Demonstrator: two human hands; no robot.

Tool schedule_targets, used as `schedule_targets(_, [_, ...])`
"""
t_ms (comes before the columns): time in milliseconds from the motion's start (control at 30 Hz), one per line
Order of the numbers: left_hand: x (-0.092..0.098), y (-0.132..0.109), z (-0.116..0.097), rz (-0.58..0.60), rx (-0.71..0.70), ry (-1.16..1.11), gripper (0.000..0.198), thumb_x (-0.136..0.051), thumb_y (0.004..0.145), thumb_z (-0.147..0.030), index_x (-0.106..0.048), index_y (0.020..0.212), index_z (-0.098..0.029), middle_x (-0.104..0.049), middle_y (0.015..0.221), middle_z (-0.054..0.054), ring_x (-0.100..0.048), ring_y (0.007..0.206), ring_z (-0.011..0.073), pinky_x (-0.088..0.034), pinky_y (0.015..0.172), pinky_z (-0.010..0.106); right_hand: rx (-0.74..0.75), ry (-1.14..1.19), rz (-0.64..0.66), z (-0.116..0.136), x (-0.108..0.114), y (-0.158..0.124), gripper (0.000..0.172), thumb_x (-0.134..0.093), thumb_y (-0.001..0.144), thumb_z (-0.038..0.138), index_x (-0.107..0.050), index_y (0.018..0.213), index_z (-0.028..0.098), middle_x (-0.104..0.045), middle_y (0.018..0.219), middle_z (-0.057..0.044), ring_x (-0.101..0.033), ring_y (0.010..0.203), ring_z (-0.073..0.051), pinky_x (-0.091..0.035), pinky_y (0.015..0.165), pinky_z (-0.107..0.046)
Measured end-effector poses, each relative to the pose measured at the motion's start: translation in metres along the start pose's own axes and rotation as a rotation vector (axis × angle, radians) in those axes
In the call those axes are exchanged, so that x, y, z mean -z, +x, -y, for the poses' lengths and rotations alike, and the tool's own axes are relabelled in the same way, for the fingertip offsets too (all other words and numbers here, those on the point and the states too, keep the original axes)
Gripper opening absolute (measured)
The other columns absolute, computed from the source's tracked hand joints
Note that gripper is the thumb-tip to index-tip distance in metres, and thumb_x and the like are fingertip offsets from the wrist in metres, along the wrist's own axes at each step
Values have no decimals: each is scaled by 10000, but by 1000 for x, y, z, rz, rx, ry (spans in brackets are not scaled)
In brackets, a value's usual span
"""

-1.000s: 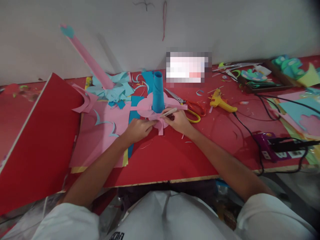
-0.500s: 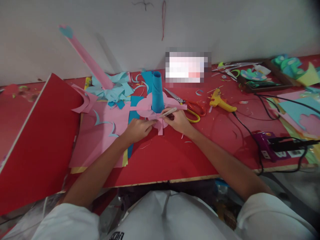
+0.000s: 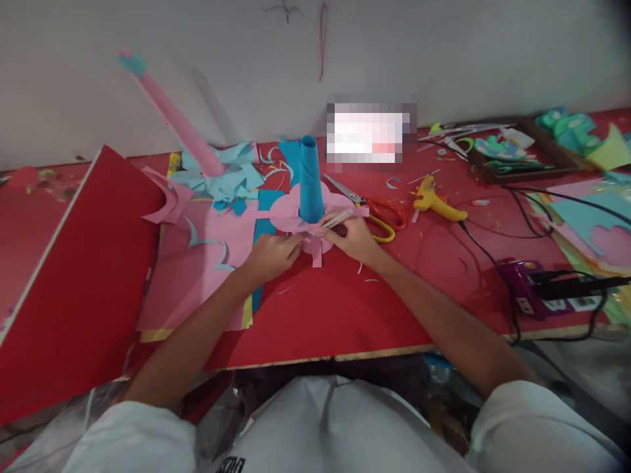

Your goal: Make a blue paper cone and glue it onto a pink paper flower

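A blue paper tube [image 3: 311, 180] stands upright on a pink flower-shaped paper [image 3: 286, 213] with strips sticking out at its sides and front. My right hand [image 3: 352, 236] is closed on a thin whitish stick [image 3: 337, 221], its tip down by the front of the tube base. From the left, my left hand [image 3: 279, 255] has its fingers pressed together at the front petal, seeming to pinch the pink paper's edge. Orange and yellow scissors [image 3: 387, 215] lie just beyond my right hand.
A yellow glue gun [image 3: 438, 200] and a purple box [image 3: 527, 289] with black cables lie right. Pink sheets [image 3: 197, 263], blue scraps [image 3: 236, 171] and a leaning pink tube [image 3: 177, 121] are left, beside a raised red board [image 3: 79, 276]. A blurred screen [image 3: 369, 131] stands behind.
The stick and my right fingers have shifted slightly right and up. My left fingertips have drawn back a little, and the blue tube's top tilts slightly differently.
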State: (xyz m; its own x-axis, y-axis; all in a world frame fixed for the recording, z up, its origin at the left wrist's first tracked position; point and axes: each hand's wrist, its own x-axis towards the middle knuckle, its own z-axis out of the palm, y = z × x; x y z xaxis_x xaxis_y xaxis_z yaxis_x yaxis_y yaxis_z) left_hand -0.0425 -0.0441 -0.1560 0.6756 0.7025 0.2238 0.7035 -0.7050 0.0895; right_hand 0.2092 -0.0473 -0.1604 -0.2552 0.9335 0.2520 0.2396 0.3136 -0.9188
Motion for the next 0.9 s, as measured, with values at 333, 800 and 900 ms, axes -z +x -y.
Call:
schedule_targets(333, [3,3,-1,-211,-101,-152,275,-472,1118,-265,-736,1084,-191,-761,1052,69,-737,928,172,-526,739,264,9,213,166,14,3,-4,280,-756,926,487,-807,1031,232,-800,1054,-65,-730,925,-202,-605,801,-356])
schedule_targets(800, [1,2,3,-240,-84,-264,276,-462,1120,-246,-712,1024,-179,-748,971,70,-711,882,158,-543,756,262,-119,390,156,8,7,-3,377,-796,901,563,-813,1029,208,-805,842,-42,-661,642,-137,-578,637,-300])
schedule_targets(900, [1,2,3,-234,-107,-265,280,-445,1118,-223,-714,1058,-174,-756,1008,81,-722,903,166,-546,759,268,-113,399,141,7,7,-3,387,-787,910,575,-818,1032,209,-801,830,-43,-664,639,-138,-583,639,-304])
